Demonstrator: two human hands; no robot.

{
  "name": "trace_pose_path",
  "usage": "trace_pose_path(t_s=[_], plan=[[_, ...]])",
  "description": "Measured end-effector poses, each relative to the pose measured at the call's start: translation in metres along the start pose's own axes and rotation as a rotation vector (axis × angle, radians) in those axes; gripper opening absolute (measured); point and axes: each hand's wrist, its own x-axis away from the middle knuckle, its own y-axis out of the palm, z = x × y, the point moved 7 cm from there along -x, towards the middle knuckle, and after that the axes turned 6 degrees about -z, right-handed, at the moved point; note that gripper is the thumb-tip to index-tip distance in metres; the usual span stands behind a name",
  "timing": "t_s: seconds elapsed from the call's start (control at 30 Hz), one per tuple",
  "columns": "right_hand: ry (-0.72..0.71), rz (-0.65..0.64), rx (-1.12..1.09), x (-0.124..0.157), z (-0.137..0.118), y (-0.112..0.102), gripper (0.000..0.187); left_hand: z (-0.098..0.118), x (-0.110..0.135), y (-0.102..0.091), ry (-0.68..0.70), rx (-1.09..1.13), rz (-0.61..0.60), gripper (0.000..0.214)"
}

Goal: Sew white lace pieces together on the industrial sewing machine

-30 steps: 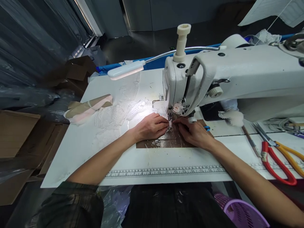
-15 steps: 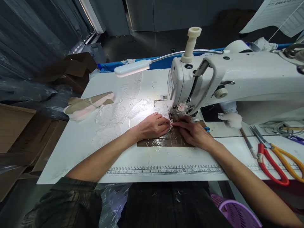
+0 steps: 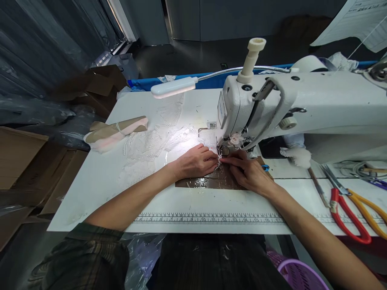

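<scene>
Head view: left hand (image 3: 196,162) fingers clamp lace (image 3: 219,163), likely for steadiness, sewing machine (image 3: 326,96) just beyond; right hand (image 3: 250,171) grip unclear.

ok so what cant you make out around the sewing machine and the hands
All in the head view:
Left hand: its fingertips' grip on the lace strip is hidden by its own fingers.
Needle tip: too small and dark to tell.
Sewing machine: far end cut off by the right edge.
Paper sheet: writing too small to read, top cut off.
Purple basket: bottom cut off by the lower edge.
</scene>
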Motion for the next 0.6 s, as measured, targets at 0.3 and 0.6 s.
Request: trace_pose_path(t_s=[0.3, 0.6], plan=[[-0.115, 0.007, 0.130, 0.000, -0.005, 0.004, 0.033, 0.001, 0.001, 0.001, -0.006, 0.020, 0.019, 0.016], [-0.160, 0.013, 0.210, -0.001, -0.014, 0.001, 0.034, 0.002, -0.001, 0.001, -0.031, 0.004, -0.055, 0.025]])
